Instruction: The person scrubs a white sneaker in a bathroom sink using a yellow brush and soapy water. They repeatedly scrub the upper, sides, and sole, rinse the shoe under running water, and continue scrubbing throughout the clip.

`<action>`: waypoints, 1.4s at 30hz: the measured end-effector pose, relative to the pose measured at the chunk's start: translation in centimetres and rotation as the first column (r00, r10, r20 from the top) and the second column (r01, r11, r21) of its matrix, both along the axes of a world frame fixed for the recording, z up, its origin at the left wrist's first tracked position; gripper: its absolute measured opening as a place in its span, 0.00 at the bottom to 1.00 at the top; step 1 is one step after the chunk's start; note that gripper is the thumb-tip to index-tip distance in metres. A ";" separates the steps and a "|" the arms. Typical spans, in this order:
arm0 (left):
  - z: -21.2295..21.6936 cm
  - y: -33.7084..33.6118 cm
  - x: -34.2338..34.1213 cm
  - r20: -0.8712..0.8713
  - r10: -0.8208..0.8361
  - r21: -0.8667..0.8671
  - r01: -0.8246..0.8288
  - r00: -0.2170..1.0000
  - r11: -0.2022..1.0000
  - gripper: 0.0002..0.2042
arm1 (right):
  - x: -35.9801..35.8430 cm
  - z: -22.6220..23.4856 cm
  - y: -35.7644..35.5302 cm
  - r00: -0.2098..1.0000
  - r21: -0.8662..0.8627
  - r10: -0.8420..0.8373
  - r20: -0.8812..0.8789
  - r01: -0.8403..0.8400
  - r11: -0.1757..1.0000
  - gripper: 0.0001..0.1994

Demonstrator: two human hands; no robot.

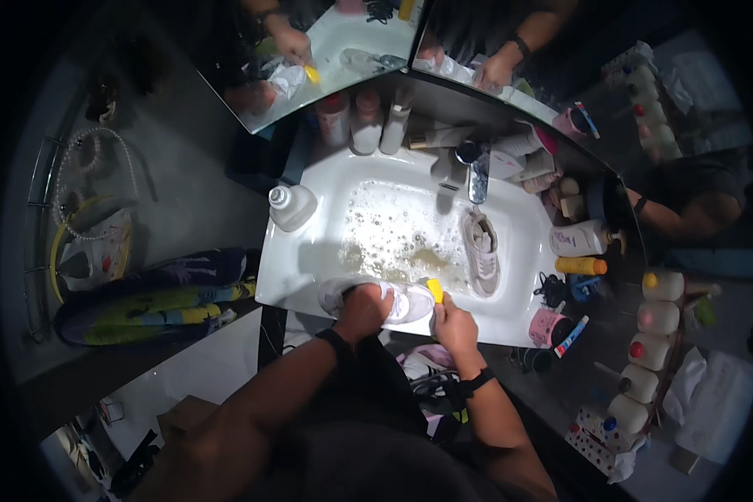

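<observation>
A white sneaker [410, 303] rests on the near rim of the white sink [326, 180]. My left hand [362, 311] reaches into its opening and grips it. My right hand [454, 322] holds a small yellow brush [435, 289] against the shoe's toe end. A second white sneaker [481, 251] lies sole-down inside the basin to the right, beside soapy, brownish water [393, 238]. The tap [477, 177] stands at the back of the basin.
A white bottle [291, 206] stands on the sink's left rim. Several bottles and tubes crowd the back and right ledge, including a lotion pump bottle [581, 240] and an orange bottle [581, 266]. A colourful towel [155, 301] hangs at left. Mirrors [343, 50] sit above.
</observation>
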State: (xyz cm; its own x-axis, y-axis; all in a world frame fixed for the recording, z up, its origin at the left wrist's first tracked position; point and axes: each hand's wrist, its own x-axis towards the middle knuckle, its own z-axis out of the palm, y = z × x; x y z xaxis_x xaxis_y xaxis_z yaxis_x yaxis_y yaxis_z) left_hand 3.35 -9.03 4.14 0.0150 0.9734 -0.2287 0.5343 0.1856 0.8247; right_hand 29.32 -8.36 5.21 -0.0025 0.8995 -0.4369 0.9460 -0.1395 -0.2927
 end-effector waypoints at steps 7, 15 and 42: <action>3.0 -0.1 -1.4 0.126 -0.159 0.019 0.158 0.979 0.987 0.20 | 7.1 2.9 -1.4 0.944 0.018 -0.154 -0.291 0.167 0.986 0.22; 1.6 1.0 -2.8 0.312 -0.158 -0.029 0.175 0.937 0.984 0.21 | 10.2 0.5 -2.5 0.924 -0.090 -0.328 -0.198 0.316 0.945 0.14; 5.6 -0.2 -6.4 0.441 0.014 -0.263 0.114 0.898 0.958 0.16 | 4.8 8.0 34.3 0.632 0.307 -0.064 -0.772 0.459 0.833 0.22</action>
State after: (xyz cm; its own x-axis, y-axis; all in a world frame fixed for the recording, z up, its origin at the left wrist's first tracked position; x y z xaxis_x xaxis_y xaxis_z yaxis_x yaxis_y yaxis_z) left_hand -3.06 -9.24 9.70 0.2220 0.8671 -0.4460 0.1494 0.4218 0.8943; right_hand 34.09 25.97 13.19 0.1390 0.9897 0.0353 0.3514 -0.0160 -0.9361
